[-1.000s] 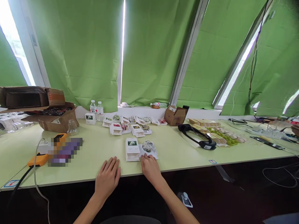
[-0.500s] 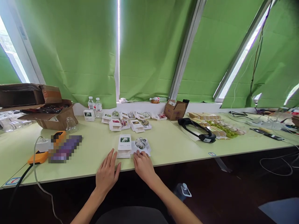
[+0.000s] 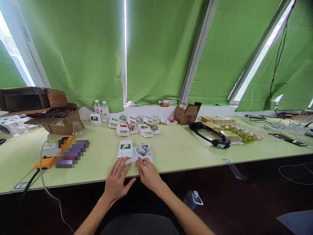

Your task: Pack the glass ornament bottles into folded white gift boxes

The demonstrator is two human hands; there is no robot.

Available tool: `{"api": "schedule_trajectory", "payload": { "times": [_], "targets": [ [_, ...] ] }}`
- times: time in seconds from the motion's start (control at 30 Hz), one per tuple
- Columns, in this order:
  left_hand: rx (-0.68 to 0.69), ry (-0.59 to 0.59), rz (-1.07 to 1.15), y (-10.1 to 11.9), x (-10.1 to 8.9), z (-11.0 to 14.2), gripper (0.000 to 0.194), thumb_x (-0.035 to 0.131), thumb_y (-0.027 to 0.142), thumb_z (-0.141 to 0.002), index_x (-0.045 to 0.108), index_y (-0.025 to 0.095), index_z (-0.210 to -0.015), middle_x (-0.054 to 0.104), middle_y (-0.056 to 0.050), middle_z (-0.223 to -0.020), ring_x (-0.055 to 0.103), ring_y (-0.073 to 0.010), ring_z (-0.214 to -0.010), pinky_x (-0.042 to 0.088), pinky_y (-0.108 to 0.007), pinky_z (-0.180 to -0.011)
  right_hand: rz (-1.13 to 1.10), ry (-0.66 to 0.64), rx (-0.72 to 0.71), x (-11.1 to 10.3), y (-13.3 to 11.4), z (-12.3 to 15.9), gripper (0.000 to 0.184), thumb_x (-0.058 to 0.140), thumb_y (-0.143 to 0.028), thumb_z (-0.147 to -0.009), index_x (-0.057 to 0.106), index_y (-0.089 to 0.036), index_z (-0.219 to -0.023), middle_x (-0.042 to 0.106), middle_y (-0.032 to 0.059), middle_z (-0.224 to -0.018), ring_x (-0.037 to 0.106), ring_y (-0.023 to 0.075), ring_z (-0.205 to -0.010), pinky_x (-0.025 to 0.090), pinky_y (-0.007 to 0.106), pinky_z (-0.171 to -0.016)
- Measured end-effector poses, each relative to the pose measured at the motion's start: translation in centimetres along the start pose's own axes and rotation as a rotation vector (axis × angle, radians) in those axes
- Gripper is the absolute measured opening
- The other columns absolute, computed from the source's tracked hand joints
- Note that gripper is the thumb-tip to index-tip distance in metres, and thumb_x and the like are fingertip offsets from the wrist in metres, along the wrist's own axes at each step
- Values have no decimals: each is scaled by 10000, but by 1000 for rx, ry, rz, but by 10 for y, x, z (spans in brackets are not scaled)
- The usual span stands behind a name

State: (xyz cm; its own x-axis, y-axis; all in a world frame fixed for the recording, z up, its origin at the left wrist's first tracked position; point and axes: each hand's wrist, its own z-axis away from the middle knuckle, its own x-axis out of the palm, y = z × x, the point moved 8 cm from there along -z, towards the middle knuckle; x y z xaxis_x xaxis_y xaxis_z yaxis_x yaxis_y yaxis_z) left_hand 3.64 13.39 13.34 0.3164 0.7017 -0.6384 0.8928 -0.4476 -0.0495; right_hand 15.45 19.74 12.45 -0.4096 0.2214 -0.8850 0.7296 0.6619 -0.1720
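left fingers [image 3: 119, 167] now at near end of white box [image 3: 125, 148]

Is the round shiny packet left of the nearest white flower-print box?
No, the round shiny packet lies right of that white flower-print box.

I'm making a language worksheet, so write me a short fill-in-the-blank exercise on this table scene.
The left hand is at the near edge of a white ____ printed with a flower picture.
Of the two hands, the ____ is nearer the clear round object.
The blinds behind the table are ____.
Upright at the back of the table stand ____ labelled bottles.
Missing words: box; right hand; green; two.
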Motion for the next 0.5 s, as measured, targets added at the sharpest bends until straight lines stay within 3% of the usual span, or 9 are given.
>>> {"api": "schedule_trajectory", "payload": {
  "times": [0.17, 0.33, 0.5],
  "targets": [
    [139, -90, 78, 36, 18, 5, 609, 520, 177, -874, 319, 163, -1448, 379, -116, -1486, 291, -287, -1399, 371, -478, -1096, -83, -24, 11, -4, 3, 0, 393, 433, -92, -887, 587, -134, -1246, 563, 101, -1329, 542, 231, -1081, 425, 332, -969],
    [21, -190, -18, 47, 35, 5, 685, 460, 219, -901, 143, 95, -1496, 269, -144, -1531, 245, -278, -1415, 345, -474, -1114, -222, -27, 8, -11, 9, -2, 369, 431, -72, -875, 638, -164, -1166, 599, 74, -1289, 555, 209, -1077, 430, 311, -960],
    [-17, -238, -101, 46, 37, 4, 672, 455, 221, -894, 170, 149, -1499, 247, -105, -1544, 240, -280, -1416, 302, -474, -1130, -384, 32, 53, -21, 21, -7, 288, 448, -185, -911, 682, -190, -1079, 689, 65, -1123, 613, 203, -1014, 459, 326, -925]
  ]
}}
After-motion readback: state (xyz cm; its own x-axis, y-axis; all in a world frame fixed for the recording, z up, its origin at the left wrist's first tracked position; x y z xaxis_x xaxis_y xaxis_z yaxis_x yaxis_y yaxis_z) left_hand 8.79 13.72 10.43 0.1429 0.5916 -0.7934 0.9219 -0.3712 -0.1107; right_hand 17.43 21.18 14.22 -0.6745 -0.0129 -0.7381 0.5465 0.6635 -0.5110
